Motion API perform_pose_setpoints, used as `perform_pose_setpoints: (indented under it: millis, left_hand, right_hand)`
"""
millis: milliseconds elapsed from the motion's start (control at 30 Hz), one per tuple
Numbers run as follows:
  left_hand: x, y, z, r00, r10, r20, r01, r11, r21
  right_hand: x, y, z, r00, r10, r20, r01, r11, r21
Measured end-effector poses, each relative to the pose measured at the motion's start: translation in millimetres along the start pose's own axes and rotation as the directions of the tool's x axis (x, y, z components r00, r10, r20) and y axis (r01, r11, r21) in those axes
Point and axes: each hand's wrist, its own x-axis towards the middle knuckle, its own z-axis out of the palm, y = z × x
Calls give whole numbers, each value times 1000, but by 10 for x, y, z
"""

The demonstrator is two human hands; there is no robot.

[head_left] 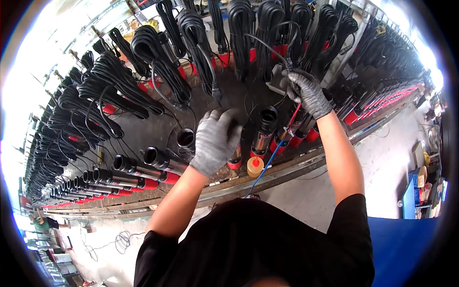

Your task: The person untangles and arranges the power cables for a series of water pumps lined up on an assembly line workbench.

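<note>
My left hand, in a grey glove, hovers at the bench's near side between an upright pump cylinder with a black collar and another steel-and-black cylinder. Its fingers bend and blur, so what they touch is unclear. Further right, my gloved right hand is closed at the end of a black cable. Just below that hand, a thin red tool part runs down to a blue hose; whether the palm also grips it is hidden. A tan bottle with a red tip stands at the bench edge.
Coiled black cables on red-based cylinders crowd the bench's far side. More cylinders lean in a row along the near edge, left and right. A small metal tray sits beside my right hand. A loose wire coil lies on the floor.
</note>
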Motion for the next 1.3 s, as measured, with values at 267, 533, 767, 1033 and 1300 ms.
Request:
perform_pose_setpoints:
  millis: [267, 533, 767, 1033, 1300]
  left_hand:
    - [86, -115, 399, 988, -153, 25, 154, 988, -23]
    - [46, -126, 493, 983, -168, -69, 167, 986, -24]
    - [61, -102, 494, 977, -209, -45, 210, 978, 9]
    - [14, -101, 495, 975, -214, -54, 213, 977, -16]
    - [-299, 114, 252, 991, -135, -8, 134, 990, -52]
  right_hand:
    - [-49, -6, -26, 995, -52, 85, 46, 997, 62]
    - [-40, -12, 40, 1000, 4, 28, -4, 1000, 20]
    - [2, 63, -64, 993, -86, 83, 79, 993, 86]
    - [50, 114, -160, 985, -73, 153, 55, 992, 114]
    - [38, 119, -146, 985, -80, 153, 71, 995, 66]
